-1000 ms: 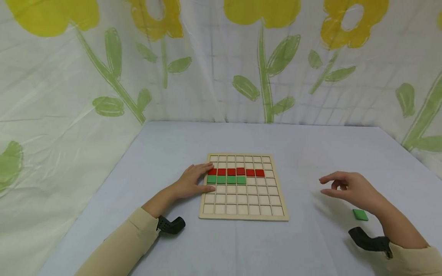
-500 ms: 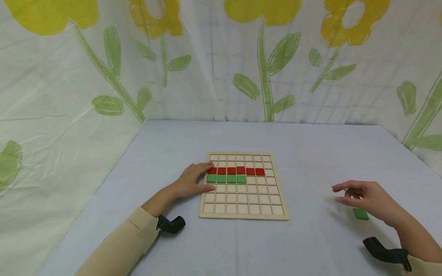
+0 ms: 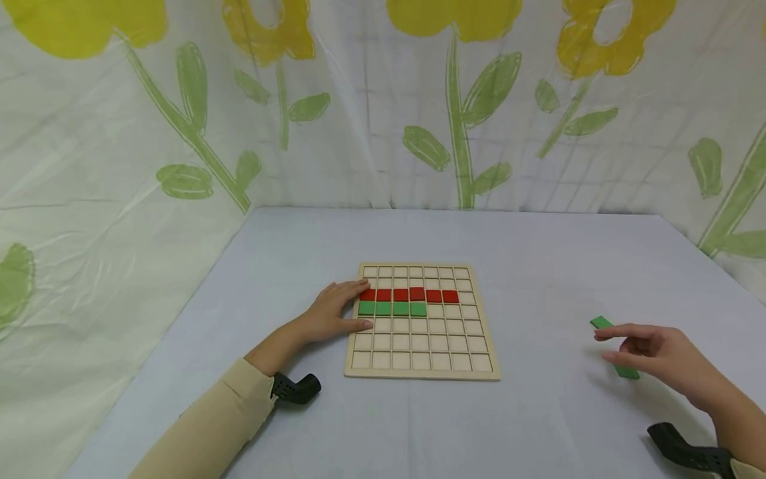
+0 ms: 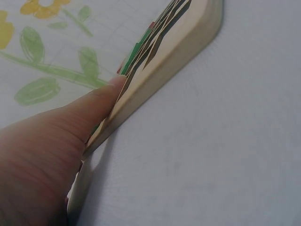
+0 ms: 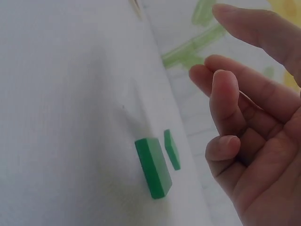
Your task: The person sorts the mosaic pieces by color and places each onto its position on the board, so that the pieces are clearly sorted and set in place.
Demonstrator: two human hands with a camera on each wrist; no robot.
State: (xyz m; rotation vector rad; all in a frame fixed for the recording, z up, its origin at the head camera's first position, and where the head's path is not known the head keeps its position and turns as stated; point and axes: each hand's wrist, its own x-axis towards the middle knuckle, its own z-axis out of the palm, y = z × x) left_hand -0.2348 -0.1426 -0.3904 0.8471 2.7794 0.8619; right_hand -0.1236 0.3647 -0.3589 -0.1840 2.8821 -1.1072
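A wooden grid board (image 3: 421, 380) lies on the table, with a row of red tiles (image 3: 417, 294) above a shorter row of green tiles (image 3: 401, 309). One red tile sits slightly raised and shifted in its row. My left hand (image 3: 330, 314) rests on the board's left edge, fingers and thumb spread; the left wrist view has the thumb (image 4: 101, 101) on the rim. Over the table at right hovers my right hand (image 3: 661, 356), holding nothing, its fingers loosely bent. Below it lie two loose green tiles, a far one (image 3: 600, 322) and a partly hidden near one (image 3: 627, 372).
A white cloth covers the table (image 3: 526, 266). Behind it hangs a curtain (image 3: 371, 120) printed with yellow flowers. Each wrist carries a black camera mount, at the left (image 3: 297, 388) and right (image 3: 688, 449).
My right hand has moved to the right and nearer to me, above the loose green tiles. The far loose tile has come out from behind it. My left hand has stayed on the board.
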